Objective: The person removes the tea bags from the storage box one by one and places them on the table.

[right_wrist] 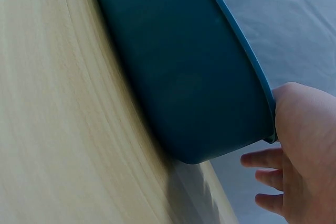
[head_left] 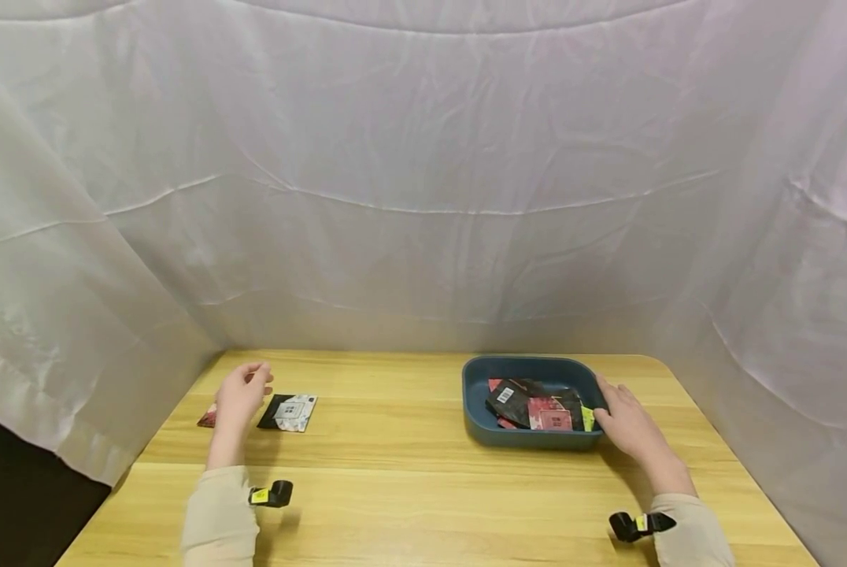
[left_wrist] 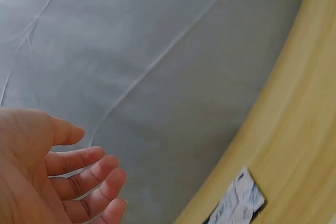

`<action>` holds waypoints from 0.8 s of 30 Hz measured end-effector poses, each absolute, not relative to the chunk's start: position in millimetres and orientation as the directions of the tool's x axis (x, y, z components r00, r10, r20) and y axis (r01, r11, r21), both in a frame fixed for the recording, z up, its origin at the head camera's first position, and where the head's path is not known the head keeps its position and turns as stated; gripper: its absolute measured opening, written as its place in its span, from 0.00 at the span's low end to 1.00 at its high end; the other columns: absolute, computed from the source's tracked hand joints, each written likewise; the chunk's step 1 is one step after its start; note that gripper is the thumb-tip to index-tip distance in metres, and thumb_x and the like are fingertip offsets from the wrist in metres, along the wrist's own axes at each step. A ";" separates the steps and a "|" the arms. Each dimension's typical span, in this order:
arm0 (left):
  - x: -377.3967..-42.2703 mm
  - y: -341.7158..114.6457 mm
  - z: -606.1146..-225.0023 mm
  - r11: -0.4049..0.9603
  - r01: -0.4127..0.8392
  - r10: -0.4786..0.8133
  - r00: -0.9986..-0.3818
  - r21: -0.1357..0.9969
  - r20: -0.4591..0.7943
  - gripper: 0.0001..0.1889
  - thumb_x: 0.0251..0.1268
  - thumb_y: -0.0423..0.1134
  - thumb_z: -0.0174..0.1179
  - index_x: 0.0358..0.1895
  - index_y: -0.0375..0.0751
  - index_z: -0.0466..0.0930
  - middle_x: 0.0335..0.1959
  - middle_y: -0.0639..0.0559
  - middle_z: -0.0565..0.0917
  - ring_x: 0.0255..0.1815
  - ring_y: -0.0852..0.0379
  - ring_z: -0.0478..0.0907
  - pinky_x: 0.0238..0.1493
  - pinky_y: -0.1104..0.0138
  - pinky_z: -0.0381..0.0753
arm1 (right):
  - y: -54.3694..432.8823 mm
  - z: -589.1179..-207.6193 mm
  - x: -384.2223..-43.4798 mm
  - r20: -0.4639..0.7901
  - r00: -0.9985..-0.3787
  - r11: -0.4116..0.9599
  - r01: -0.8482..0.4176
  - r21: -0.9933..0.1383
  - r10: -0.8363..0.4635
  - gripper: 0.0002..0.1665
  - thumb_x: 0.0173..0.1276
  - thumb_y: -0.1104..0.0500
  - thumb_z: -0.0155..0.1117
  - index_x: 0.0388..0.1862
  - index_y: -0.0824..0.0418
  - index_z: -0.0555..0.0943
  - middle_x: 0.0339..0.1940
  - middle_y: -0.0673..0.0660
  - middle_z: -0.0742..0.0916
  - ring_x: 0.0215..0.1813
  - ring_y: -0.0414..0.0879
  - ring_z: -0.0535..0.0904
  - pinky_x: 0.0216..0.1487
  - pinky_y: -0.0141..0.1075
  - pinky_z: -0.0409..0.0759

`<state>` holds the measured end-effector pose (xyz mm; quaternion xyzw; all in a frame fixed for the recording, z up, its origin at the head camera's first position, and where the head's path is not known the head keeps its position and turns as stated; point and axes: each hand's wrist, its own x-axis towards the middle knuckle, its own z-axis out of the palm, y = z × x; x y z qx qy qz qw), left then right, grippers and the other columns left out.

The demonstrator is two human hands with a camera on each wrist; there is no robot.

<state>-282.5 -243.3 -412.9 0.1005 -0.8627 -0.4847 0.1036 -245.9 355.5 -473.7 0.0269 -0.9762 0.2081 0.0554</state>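
Inside bin (head_left: 537, 439) by right hand (head_left: 632, 425): packets (head_left: 552, 417), head view only.

Wooden table (head_left: 395, 504): we count one.
Left hand (head_left: 242, 391) and right hand (head_left: 632, 421): we see one of each, two in all.
Left sleeve (head_left: 220, 516) and right sleeve (head_left: 693, 531): we count two together.
Left wrist camera (head_left: 280, 493) and right wrist camera (head_left: 626, 528): two again.
Blue bin (head_left: 530, 440): we find one.
Black-and-white packet (head_left: 294, 411): one.
Red packet (head_left: 208, 417): at least one, partly hidden.
Binned packets (head_left: 512, 403): we make out at least three; they overlap, so we cannot tell the total.
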 end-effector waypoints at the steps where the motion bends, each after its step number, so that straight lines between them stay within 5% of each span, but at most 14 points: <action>1: -283.1 -239.7 -411.8 0.510 -0.066 -0.272 -0.958 0.858 0.088 0.27 0.78 0.50 0.43 0.65 0.30 0.69 0.57 0.30 0.79 0.54 0.37 0.82 0.44 0.63 0.84 | 355.6 -473.7 -246.1 0.119 -0.992 0.912 -0.075 -0.403 -0.029 0.38 0.74 0.56 0.49 0.76 0.70 0.52 0.72 0.79 0.63 0.73 0.76 0.53 0.69 0.69 0.54; 6: -289.5 -220.1 -408.1 0.509 -0.011 -0.252 -0.958 0.860 0.138 0.27 0.77 0.52 0.44 0.63 0.32 0.72 0.54 0.32 0.82 0.51 0.39 0.83 0.51 0.54 0.82 | 355.2 -474.5 -246.2 0.116 -0.993 0.914 -0.073 -0.400 -0.028 0.38 0.73 0.57 0.49 0.76 0.70 0.52 0.72 0.79 0.63 0.73 0.76 0.53 0.70 0.69 0.54; 24: -314.4 -123.1 -405.5 0.357 0.081 -0.126 -0.983 0.931 0.134 0.24 0.72 0.54 0.53 0.59 0.41 0.77 0.50 0.39 0.85 0.48 0.43 0.85 0.53 0.55 0.82 | 355.8 -475.1 -247.0 0.122 -0.992 0.915 -0.073 -0.398 -0.026 0.38 0.73 0.57 0.49 0.76 0.70 0.53 0.72 0.79 0.63 0.73 0.76 0.53 0.70 0.68 0.54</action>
